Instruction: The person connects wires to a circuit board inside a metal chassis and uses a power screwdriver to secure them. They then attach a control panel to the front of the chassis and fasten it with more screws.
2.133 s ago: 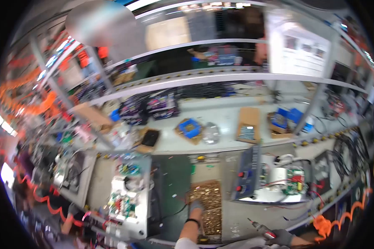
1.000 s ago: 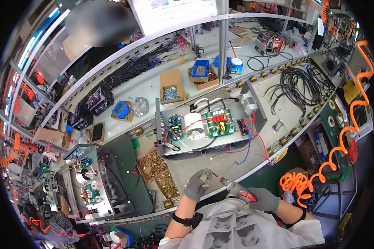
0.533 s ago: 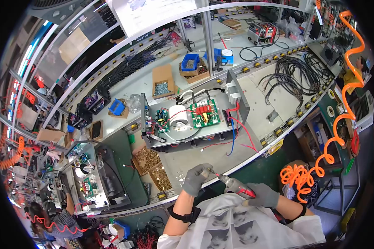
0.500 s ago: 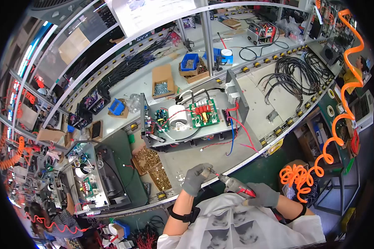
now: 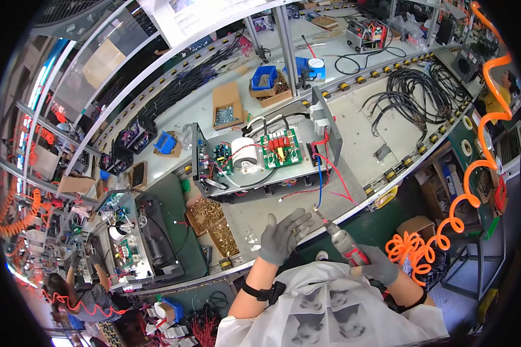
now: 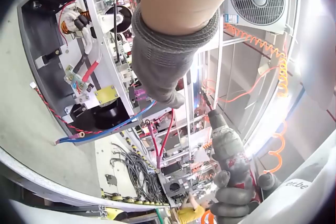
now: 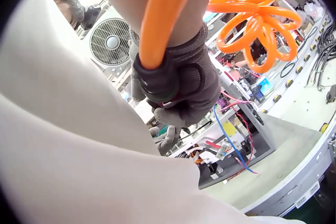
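My left hand (image 5: 282, 236), in a grey glove, is raised over the bench's front edge with its fingers spread and straight. Small shiny bits show near the fingers, too small to tell apart. My gloved right hand (image 5: 379, 267) grips a power screwdriver (image 5: 346, 243) with a grey and red body. Its bit points up and left, close by the left fingertips. In the right wrist view, an orange air hose (image 7: 164, 16) runs to the right hand (image 7: 191, 87). Beyond both hands sits an opened metal chassis (image 5: 246, 191) with a green circuit board (image 5: 281, 149) and a white coil (image 5: 244, 151).
Brass screws fill two cardboard trays (image 5: 205, 214) left of the hands. A second opened chassis (image 5: 127, 248) stands farther left. Blue and red leads (image 5: 320, 185) hang over the bench. Black cables (image 5: 414, 98) lie at the right, and a coiled orange hose (image 5: 417, 248) hangs nearby.
My left hand has come out of the screw tray to the screwdriver's bit, fingers curled there, and now they are straightened. The screwdriver has shifted right, its tip raised. The head view has swung right.
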Demonstrator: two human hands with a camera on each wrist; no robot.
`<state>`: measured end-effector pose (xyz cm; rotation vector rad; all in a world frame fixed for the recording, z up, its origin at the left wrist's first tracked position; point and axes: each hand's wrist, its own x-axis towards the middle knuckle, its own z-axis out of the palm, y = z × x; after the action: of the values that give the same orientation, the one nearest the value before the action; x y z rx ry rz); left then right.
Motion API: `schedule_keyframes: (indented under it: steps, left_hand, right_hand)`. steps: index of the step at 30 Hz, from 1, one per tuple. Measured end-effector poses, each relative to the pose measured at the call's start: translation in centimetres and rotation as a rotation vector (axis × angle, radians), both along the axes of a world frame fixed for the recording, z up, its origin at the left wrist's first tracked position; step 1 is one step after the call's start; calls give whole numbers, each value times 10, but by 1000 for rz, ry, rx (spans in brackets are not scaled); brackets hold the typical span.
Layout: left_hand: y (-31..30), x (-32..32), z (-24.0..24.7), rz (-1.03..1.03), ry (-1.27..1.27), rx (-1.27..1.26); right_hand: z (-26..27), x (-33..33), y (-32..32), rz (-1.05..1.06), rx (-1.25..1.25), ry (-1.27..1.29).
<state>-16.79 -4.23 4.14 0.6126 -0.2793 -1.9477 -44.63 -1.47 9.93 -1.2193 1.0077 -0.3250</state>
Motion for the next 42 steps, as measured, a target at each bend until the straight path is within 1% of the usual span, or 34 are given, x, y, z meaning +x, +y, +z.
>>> schedule_keyframes:
  steps: [1,2,3,4,6,7,8,9,10,12,13,15,17,19,20,22,23,25,26,27,28,29,30,32,34,36,38,39,40,41,42]
  left_hand:
    - [-1,-1,0,3,1,-1]
    - [-1,-1,-1,4,62,12]
    - [-2,-2,-2,4,124,26]
    - [-3,-3,-3,5,125,24]
    - [-7,-6,-9,-11,-31,-6]
    - [-7,-7,-21,-14,-32,-9]
    - [-5,-7,-42,-18,-130,8]
    - [-4,-5,-55,-15,-233,29]
    - [-2,-5,-58,-9,-344,132]
    - [10,3,-103,157,-467,321]
    - [18,23,-125,192,-480,326]
    - [26,57,-161,392,-1066,534]
    - [40,94,-160,822,-956,587]
    - [56,147,-187,777,-1187,511]
    - [62,162,-192,785,-1190,520]
    - [65,183,-189,386,-1647,782]
    - [65,186,-190,381,-1645,774]
    - [48,170,-164,433,-1703,591]
    - [35,163,-160,449,-1722,489]
    - [28,154,-177,567,-1576,246]
    - [14,131,-164,533,-1550,210]
    - [6,98,-128,458,-1513,17]
    - [-2,70,-108,389,-1463,-171]
    - [-16,30,-114,133,-1421,-293]
    - [-27,-10,-128,-46,-1304,-378]
    - [-45,-45,-149,-189,-1288,-758]
    - [-55,-95,-173,-204,-1162,-751]
    - [-61,-105,-156,-210,-1154,-763]
    - [-70,-115,-121,-344,-934,-528]
    - [-73,-121,-101,-468,-705,-289]
    - [-72,-124,-102,-474,-695,-294]
  right_hand:
    - [2,-5,1,-49,54,-5]
    - [3,-10,1,-99,107,-9]
    - [3,-13,3,-130,108,-18]
    - [3,-16,4,-129,106,-17]
    - [6,-23,8,-213,203,-42]
    - [6,-26,12,-215,200,-44]
    - [6,-27,15,-270,198,-60]
    - [6,-27,18,-316,200,-83]
    - [4,-28,22,-294,204,-99]
    - [-2,-31,29,-390,225,-87]
    - [-9,-31,34,-415,225,-92]
    - [-21,-32,42,-389,200,-79]
    - [-23,-31,45,-384,199,-28]
    - [-32,-32,52,-374,216,-35]
    - [-36,-32,54,-378,232,-37]
    - [-35,-28,55,-348,220,-37]
    - [-34,-25,56,-336,205,-32]
    - [-28,-16,59,-353,185,8]
    - [-24,-13,62,-353,177,48]
    - [-23,-9,68,-398,170,65]
    - [-28,-5,70,-414,201,22]
    - [-30,-1,73,-429,228,-23]
    - [-26,5,75,-472,213,-3]
    - [-15,22,75,-576,265,-199]
    - [-11,31,78,-640,238,-213]
    - [-11,38,80,-709,203,-303]
    - [-14,41,84,-732,161,-310]
    - [-11,43,83,-738,131,-283]
    - [-9,45,85,-743,105,-255]
    - [-11,47,89,-754,104,-249]
    - [-14,46,92,-791,110,-263]
